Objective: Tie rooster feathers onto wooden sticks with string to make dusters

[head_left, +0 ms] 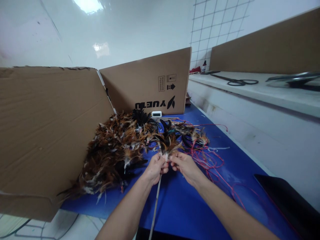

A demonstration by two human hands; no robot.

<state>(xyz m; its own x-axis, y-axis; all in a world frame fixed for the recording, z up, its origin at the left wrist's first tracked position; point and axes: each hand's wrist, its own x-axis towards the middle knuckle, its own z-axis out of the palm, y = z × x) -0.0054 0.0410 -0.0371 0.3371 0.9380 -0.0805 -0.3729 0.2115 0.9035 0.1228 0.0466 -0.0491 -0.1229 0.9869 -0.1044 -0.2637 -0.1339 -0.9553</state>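
At the centre, a bunch of brown and black feathers [170, 141] fans upward, its pale fluffy base between my two hands. My left hand [157, 166] is closed around the top of a thin stick [156, 206], which runs down toward the bottom edge, and the feather base there. Close beside it, my right hand [182, 165] pinches the right side of the same base. The fingers partly cover where the feathers meet the stick. Tangled pink string [202, 156] lies just right of my right hand.
A large feather pile [112, 150] fills the left, against a cardboard sheet [50, 133]. Behind stands a printed cardboard panel [147, 83] with a small white digital display [156, 114] before it. Scissors [237, 81] rest on the right ledge [275, 93]. A black flat object [287, 196] lies lower right.
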